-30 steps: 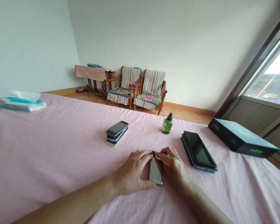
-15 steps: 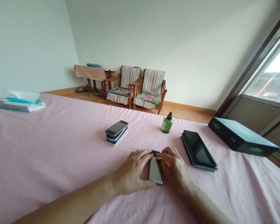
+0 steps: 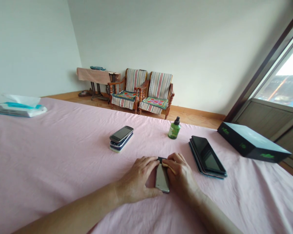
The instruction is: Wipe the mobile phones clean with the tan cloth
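A mobile phone (image 3: 162, 179) with a silvery lower part and a dark top end lies on the pink cloth in front of me. My left hand (image 3: 142, 178) grips it by its two ends, fingertips at the far end and thumb at the near end. Pressed against the phone's upper right side is my right hand (image 3: 180, 170), closed on a small yellowish cloth (image 3: 169, 167). Most of that cloth is hidden under the fingers.
Beyond my left hand is a stack of phones (image 3: 121, 138). A green spray bottle (image 3: 174, 129) stands farther back. To the right are stacked tablets (image 3: 207, 156) and a black box (image 3: 251, 143). A tissue pack (image 3: 20, 109) lies at far left. Two chairs (image 3: 153, 94) stand beyond the table.
My right hand and the yellowish cloth have shifted very slightly left on the phone. The left hand keeps the same hold, and the phone stays in place.
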Action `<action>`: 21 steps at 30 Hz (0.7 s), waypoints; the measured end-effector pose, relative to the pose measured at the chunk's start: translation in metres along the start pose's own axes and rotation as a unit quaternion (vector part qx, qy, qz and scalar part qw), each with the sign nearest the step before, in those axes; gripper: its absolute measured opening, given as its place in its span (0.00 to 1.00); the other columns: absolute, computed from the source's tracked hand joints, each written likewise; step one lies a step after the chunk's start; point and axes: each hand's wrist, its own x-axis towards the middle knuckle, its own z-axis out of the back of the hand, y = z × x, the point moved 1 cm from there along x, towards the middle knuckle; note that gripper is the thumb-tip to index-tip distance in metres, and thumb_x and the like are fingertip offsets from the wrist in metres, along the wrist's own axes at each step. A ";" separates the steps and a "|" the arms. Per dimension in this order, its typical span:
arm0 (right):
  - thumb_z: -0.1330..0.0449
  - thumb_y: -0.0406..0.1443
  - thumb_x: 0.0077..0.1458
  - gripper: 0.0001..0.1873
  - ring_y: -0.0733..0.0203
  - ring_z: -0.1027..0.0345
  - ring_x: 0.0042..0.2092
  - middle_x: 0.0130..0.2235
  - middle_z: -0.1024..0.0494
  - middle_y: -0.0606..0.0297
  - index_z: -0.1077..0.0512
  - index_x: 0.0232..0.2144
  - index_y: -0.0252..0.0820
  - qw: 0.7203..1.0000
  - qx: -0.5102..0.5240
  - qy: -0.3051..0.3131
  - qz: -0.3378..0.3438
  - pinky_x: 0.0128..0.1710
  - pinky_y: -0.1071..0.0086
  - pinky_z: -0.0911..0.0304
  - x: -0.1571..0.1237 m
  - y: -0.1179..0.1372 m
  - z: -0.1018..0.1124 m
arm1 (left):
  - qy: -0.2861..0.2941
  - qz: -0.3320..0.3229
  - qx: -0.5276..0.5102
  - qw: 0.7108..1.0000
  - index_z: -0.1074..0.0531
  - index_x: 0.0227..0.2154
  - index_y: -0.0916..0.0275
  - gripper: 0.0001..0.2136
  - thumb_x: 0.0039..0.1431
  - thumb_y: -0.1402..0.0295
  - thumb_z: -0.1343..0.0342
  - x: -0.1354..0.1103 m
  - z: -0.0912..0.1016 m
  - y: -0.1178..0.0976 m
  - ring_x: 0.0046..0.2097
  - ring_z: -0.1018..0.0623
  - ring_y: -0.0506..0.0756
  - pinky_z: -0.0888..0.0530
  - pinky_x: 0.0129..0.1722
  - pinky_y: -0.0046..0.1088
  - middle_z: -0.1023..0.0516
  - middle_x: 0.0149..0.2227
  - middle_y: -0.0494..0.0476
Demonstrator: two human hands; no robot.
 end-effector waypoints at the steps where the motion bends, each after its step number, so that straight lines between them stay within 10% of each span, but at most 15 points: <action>1: 0.49 0.22 0.53 0.17 0.56 0.38 0.37 0.34 0.30 0.58 0.23 0.33 0.39 1.000 -0.004 0.003 0.001 0.36 0.64 0.39 0.001 -0.001 0.000 | -0.004 -0.001 -0.004 1.000 0.38 0.55 0.60 0.35 0.45 0.57 0.32 0.000 -0.001 0.000 0.57 0.34 0.64 0.37 0.57 0.45 0.33 0.57 0.62; 11: 0.49 0.19 0.46 0.18 0.59 0.37 0.36 0.34 0.32 0.61 0.24 0.30 0.40 0.995 0.078 0.047 0.038 0.35 0.68 0.37 -0.007 0.010 0.001 | 0.006 0.018 0.005 1.000 0.38 0.53 0.61 0.36 0.42 0.61 0.30 -0.001 0.000 0.000 0.58 0.34 0.65 0.38 0.58 0.47 0.33 0.57 0.64; 21: 0.51 0.27 0.60 0.16 0.56 0.38 0.40 0.37 0.30 0.58 0.23 0.37 0.42 0.999 0.028 0.015 0.039 0.37 0.65 0.37 0.007 -0.006 -0.006 | -0.009 0.009 -0.013 1.000 0.38 0.54 0.58 0.35 0.42 0.61 0.31 0.000 -0.003 0.000 0.58 0.35 0.64 0.37 0.57 0.46 0.34 0.57 0.61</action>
